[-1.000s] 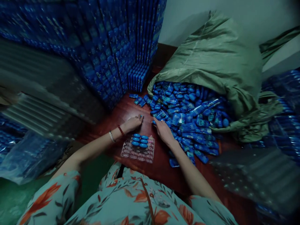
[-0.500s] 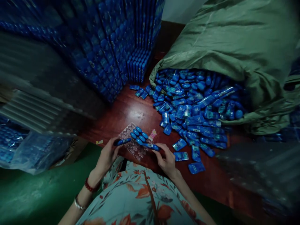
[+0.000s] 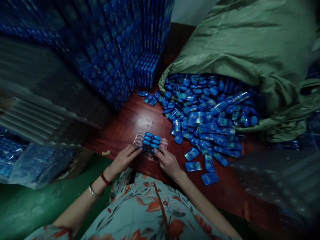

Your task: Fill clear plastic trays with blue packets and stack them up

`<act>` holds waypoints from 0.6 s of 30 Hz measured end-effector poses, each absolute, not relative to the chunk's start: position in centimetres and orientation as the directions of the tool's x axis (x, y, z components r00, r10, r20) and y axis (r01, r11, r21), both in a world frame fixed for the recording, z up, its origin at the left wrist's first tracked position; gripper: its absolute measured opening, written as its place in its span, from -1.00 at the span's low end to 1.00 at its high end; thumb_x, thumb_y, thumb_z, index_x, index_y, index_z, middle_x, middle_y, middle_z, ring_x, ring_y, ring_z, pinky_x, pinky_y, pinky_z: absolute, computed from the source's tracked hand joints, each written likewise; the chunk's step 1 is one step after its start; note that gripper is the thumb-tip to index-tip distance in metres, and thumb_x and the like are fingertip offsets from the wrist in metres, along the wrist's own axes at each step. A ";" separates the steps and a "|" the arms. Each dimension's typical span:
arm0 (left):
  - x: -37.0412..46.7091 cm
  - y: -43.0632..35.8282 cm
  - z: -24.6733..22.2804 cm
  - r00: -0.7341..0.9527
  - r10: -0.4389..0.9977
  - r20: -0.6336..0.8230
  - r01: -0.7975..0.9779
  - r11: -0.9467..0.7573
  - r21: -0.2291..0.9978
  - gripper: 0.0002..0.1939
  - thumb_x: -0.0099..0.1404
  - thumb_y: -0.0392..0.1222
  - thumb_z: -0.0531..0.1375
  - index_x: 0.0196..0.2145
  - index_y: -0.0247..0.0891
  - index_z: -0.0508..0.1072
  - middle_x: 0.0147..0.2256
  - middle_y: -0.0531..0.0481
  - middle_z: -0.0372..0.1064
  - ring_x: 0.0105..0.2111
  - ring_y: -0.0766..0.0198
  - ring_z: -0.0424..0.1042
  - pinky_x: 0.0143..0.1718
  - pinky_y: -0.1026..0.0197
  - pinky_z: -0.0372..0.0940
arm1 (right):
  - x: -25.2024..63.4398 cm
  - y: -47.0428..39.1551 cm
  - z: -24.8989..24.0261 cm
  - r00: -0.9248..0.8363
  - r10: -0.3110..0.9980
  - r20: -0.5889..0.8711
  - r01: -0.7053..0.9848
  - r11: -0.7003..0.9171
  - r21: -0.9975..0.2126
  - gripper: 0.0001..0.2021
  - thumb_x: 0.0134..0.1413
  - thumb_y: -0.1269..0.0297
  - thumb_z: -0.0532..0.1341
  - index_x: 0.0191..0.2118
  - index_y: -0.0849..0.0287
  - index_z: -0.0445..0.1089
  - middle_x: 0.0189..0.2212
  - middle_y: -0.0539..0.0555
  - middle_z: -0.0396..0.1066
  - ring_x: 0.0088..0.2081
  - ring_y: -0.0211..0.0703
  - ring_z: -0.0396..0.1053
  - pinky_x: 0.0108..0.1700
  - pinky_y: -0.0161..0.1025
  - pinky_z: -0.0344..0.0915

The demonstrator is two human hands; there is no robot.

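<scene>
A clear plastic tray [image 3: 138,137] with rows of oval hollows lies near the table's front edge. Several blue packs [image 3: 151,139] stand upright in its middle, their oval ends facing up. My left hand [image 3: 125,159] is closed on a blue pack at the tray's near left side, mostly covered by the fingers. My right hand [image 3: 168,162] is closed on another blue pack at the near right side of the group. A small pink item [image 3: 164,142] shows at the tray's right edge.
Loose blue packs [image 3: 205,128] spill from a large green sack [image 3: 240,43] on the right. Tall stacks of blue packs [image 3: 107,50] rise at the back left. Grey ribbed trays [image 3: 37,123] are piled at left, more [image 3: 282,176] at right. A yellow scrap [image 3: 106,153] lies near the front edge.
Both hands have moved inward with their packs, to the near side of the upright group. The tray and the upright packs have turned and now sit straighter.
</scene>
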State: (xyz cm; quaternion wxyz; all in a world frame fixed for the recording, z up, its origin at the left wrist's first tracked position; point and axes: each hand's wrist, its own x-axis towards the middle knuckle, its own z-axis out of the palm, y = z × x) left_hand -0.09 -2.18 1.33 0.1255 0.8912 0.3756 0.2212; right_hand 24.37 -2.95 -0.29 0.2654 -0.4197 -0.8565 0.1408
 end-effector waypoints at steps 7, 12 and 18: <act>1.9 -2.1 0.8 0.594 0.761 0.260 0.674 -0.648 0.356 -0.63 0.33 -0.43 -0.06 0.06 -0.31 0.26 -0.13 -0.18 0.32 -0.15 0.18 0.32 -0.15 0.12 0.35 | 24.2 -1.5 2.5 -0.578 0.813 0.068 0.741 0.558 -0.374 -0.66 0.15 0.52 0.03 -0.02 0.10 0.36 -0.24 0.12 0.37 -0.26 -0.20 0.36 -0.23 -0.30 0.32; 3.6 -2.1 1.5 0.654 0.751 0.093 0.714 -0.653 0.252 -0.68 0.29 -0.45 -0.05 -0.06 -0.35 0.34 -0.15 -0.19 0.33 -0.12 0.12 0.31 -0.13 0.08 0.33 | 22.6 -1.7 2.6 -0.520 0.853 0.034 0.826 0.513 -0.235 -0.68 0.21 0.41 0.02 0.02 0.03 0.36 -0.27 0.11 0.39 -0.29 -0.20 0.35 -0.18 -0.27 0.28; 3.6 -0.9 3.2 0.696 0.713 0.085 0.702 -0.700 0.127 -0.64 0.29 -0.42 -0.04 0.02 -0.34 0.30 -0.15 -0.16 0.35 -0.16 0.16 0.31 -0.14 0.13 0.26 | 26.0 -3.3 0.4 -0.417 0.879 0.231 0.828 0.472 -0.302 -0.59 0.22 0.46 -0.06 0.12 0.06 0.26 -0.36 0.06 0.38 -0.33 -0.25 0.32 -0.20 -0.33 0.22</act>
